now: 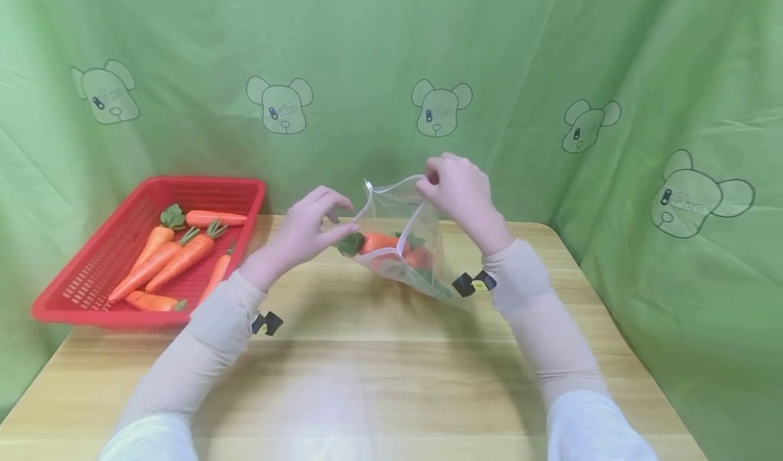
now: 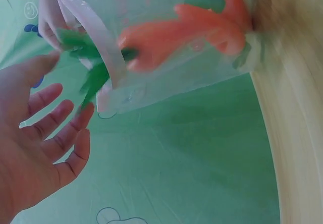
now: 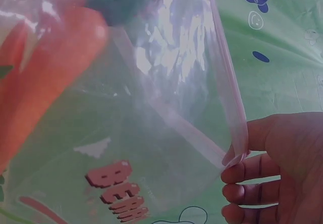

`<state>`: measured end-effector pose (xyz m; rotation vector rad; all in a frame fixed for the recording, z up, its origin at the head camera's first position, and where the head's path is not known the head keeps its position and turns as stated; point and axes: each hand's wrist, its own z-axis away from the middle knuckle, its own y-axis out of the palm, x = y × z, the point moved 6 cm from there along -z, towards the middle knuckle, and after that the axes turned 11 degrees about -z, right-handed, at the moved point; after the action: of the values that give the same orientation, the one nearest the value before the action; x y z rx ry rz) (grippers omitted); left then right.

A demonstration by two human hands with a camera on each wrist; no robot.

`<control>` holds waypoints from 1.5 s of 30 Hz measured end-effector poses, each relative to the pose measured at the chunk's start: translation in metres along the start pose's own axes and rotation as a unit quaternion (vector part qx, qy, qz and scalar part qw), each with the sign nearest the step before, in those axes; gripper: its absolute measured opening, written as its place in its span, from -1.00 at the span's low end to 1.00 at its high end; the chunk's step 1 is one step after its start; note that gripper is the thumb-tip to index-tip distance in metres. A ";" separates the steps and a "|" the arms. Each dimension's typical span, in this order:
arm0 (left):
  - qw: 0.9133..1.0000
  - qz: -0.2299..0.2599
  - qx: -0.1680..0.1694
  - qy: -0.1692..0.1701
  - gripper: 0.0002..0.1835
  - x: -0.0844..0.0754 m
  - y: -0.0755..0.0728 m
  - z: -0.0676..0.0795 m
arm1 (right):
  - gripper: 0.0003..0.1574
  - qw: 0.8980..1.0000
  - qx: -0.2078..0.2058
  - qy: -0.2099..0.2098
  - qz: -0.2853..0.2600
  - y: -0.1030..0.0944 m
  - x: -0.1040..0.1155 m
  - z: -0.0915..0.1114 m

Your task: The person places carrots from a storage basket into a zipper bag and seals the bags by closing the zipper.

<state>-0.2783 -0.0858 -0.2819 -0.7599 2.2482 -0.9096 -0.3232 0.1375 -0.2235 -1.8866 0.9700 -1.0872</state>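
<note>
A clear zip bag point(image 1: 400, 236) with a pale rim and a zip slider stands mouth-open over the table. My right hand point(image 1: 461, 189) pinches its rim between thumb and fingers; red lettering shows on the bag point(image 3: 156, 183) in the right wrist view. A carrot point(image 1: 378, 243) lies mostly inside, its green top point(image 2: 91, 57) poking out through the mouth. More orange carrot shapes sit deeper in, partly blurred by the plastic. Beside the green top, my left hand point(image 1: 306, 224) has its fingers spread and loosely bent, gripping nothing; the fingertips are at the leaves, contact uncertain.
A red perforated basket point(image 1: 45, 308) with several carrots point(image 1: 183, 264) stands at the table's left. The wooden table point(image 1: 342, 379) extends in front of the bag. A green curtain point(image 1: 367, 32) with mouse-head drawings hangs behind and along the right side.
</note>
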 end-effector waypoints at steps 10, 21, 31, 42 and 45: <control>0.999 -0.033 -0.019 -0.038 -0.67 0.012 -0.025 0.010 | -0.80 0.999 -0.021 0.015 -0.029 -0.014 -0.012 0.000; 0.992 -0.055 0.013 -0.108 -0.63 0.035 -0.045 0.025 | -0.79 0.998 -0.030 0.032 -0.035 -0.024 -0.025 0.003; 0.985 -0.078 0.006 -0.156 -0.66 0.064 -0.067 0.056 | -0.80 0.998 -0.031 0.036 -0.035 -0.022 -0.032 0.006; 0.965 -0.070 0.043 -0.250 -0.62 0.102 -0.082 0.109 | -0.81 0.998 -0.023 0.032 -0.039 -0.015 -0.030 0.007; 0.963 -0.071 0.052 -0.253 -0.60 0.111 -0.083 0.120 | -0.81 0.999 -0.021 0.031 -0.039 -0.013 -0.029 0.007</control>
<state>-0.2450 -0.2610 -0.3253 -0.9879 1.7041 -0.7831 -0.3239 0.1703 -0.2250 -1.9492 0.9665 -1.1853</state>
